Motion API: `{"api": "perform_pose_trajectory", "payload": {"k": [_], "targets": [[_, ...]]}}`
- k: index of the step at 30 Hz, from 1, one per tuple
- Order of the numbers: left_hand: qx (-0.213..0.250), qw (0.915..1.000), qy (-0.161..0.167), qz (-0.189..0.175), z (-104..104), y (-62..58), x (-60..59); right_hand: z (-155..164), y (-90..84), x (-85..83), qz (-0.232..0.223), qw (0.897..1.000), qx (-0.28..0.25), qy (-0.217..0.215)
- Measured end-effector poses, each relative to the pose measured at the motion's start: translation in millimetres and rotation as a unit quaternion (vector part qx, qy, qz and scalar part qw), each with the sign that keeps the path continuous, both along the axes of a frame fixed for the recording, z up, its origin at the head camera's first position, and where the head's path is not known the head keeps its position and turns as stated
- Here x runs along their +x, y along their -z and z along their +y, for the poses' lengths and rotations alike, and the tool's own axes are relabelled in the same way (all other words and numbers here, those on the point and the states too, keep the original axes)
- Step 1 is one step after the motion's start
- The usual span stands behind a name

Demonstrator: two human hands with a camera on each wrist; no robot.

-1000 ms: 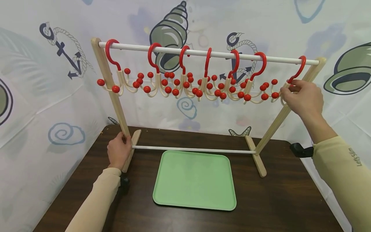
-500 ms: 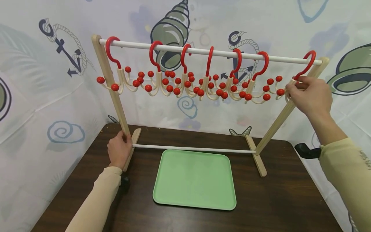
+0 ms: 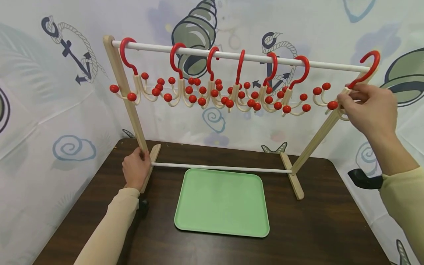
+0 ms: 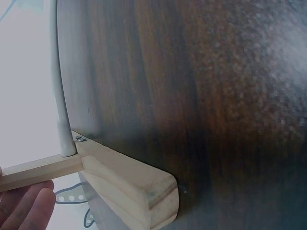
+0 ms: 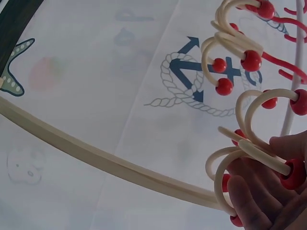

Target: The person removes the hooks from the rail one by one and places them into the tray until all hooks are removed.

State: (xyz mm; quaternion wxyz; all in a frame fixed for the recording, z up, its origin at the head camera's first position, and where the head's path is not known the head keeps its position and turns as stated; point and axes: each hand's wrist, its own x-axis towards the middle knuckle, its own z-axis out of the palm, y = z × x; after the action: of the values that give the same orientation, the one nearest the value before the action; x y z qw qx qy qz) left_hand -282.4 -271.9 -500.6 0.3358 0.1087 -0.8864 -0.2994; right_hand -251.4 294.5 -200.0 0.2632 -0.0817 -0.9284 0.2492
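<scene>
A wooden rack holds a white top rod (image 3: 205, 52), with several multi-arm hook hangers (image 3: 175, 60) hanging along it. Each has a red hook and cream arms tipped with red balls. At the right end, my right hand (image 3: 374, 108) pinches one such hanger (image 3: 375, 64) below its red hook. The hook's tip stands above the rod's end. The right wrist view shows this hanger's curved arms (image 5: 242, 115) at the fingers. My left hand (image 3: 135, 169) grips the rack's left post (image 3: 130, 106) near its foot; in the left wrist view, fingers (image 4: 36, 211) lie against the post.
A green tray (image 3: 222, 202) lies on the dark wooden table (image 3: 318, 228), in front of the lower white rod (image 3: 218, 168). The right post (image 3: 314, 143) slants up beside my right hand. Patterned cloth (image 3: 20, 110) hangs behind and at the sides.
My right hand has moved right and slightly up with the hanger; its hook has risen off the rod. The left hand stays on the post.
</scene>
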Motion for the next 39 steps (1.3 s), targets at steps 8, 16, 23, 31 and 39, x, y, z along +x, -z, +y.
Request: {"api": "perform_pose_trajectory", "payload": {"k": [8, 16, 23, 31, 39], "targets": [[-0.003, 1.0000, -0.007, -0.002, 0.4, -3.0, -0.7, 3.8, 29.7, 31.2, 0.038, 0.999, -0.024, 0.009], [-0.003, 0.9999, -0.010, -0.007, 0.3, -1.8, -1.4, -4.2, 100.4, 62.8, 0.030, 0.998, -0.055, -0.001], [-0.001, 1.0000, -0.007, -0.006, 1.6, -1.7, -2.0, -36.3, 171.0, 83.0, 0.005, 0.998, -0.061, -0.016], [-0.001, 0.9999, -0.007, -0.008, 0.9, 0.4, 0.7, -77.6, 227.0, 88.0, -0.049, 0.991, -0.111, -0.053], [-0.006, 0.9999, -0.007, 0.005, 0.4, 1.2, 0.8, -102.1, 273.0, 79.9, -0.100, 0.981, -0.155, -0.067]]}}
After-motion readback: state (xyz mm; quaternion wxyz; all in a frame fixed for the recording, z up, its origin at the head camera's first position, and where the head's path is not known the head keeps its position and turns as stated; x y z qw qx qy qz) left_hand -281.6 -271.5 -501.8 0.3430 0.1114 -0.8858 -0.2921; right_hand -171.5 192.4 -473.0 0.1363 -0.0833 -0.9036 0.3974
